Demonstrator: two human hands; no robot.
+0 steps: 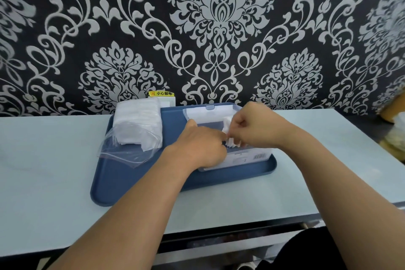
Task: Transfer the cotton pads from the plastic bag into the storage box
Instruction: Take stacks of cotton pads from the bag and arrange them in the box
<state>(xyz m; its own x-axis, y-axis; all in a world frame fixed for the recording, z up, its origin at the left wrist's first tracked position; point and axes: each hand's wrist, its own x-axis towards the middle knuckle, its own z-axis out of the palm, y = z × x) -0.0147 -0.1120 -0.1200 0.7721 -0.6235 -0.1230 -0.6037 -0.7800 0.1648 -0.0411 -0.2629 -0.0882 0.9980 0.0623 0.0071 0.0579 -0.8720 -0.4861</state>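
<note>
In the head view, both hands are meeting over the clear storage box point(238, 158), which is sitting right of centre on a blue tray point(135, 182) on the pale desk point(43, 171). The right hand point(256, 125) is curling its fingers point(235, 136) closed around a small bunch of cotton pads point(231, 141), their edges fanning out just below the knuckles, right over the box's open top. The left hand point(199, 147) is pressing in from the left, its fingers point(219, 136) pinched against the same bunch, though whether they are truly gripping it or only steadying it cannot be told. The box's lid point(210, 114) is standing open toward the upper middle of the frame. The plastic bag point(131, 138) is lying at the tray's left, mouth toward the lower left, with the remaining stack of pads point(138, 116) running lengthwise away toward the wall. That stack is lying well left of both hands, so the left hand is the nearer for the next reach, judging by position.
</note>
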